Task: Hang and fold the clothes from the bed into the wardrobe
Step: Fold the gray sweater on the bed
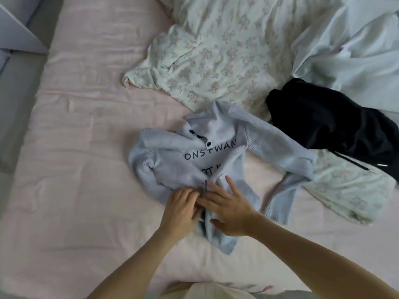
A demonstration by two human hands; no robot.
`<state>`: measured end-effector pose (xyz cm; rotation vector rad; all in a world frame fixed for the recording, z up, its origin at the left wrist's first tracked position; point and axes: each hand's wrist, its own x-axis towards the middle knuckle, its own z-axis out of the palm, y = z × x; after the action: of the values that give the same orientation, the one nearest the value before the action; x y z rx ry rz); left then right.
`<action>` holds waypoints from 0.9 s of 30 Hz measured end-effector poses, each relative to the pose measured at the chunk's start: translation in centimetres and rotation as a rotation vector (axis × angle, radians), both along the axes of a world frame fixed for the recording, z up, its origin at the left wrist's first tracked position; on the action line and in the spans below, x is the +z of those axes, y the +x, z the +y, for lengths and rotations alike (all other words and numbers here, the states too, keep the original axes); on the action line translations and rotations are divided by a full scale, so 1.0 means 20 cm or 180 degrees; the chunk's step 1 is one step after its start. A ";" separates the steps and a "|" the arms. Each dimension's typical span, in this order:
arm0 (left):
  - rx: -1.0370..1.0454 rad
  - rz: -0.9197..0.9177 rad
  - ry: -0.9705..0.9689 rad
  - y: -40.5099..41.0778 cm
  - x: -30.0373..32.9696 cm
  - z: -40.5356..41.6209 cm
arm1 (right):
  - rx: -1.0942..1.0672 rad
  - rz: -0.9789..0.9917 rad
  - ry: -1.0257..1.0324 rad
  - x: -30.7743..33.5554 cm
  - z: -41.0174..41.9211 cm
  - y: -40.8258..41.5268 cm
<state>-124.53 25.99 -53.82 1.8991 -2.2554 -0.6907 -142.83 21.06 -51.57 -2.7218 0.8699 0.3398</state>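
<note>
A light blue sweater [207, 156] with dark printed letters lies crumpled on the pink bed [90, 130], one sleeve stretched out to the right. My left hand [180, 209] sits at the sweater's lower edge with its fingers curled into the fabric. My right hand [228, 209] lies flat on the sweater beside it, fingers spread. A black garment [330, 124] with a drawstring lies to the right. A white garment [354, 46] is bunched at the upper right.
A floral duvet [226, 52] covers the far middle of the bed and runs under the black garment. White furniture [15, 33] stands at the top left beside the bed's left edge.
</note>
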 end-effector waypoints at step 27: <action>-0.0489 -0.0926 -0.0001 -0.04 -0.13 0.12 | -0.1258 0.1540 0.0165 -0.22 0.25 -0.24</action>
<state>-125.35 28.45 -56.36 1.9521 -2.5963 -0.4544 -147.54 26.00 -55.96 -2.3714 1.4649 0.9352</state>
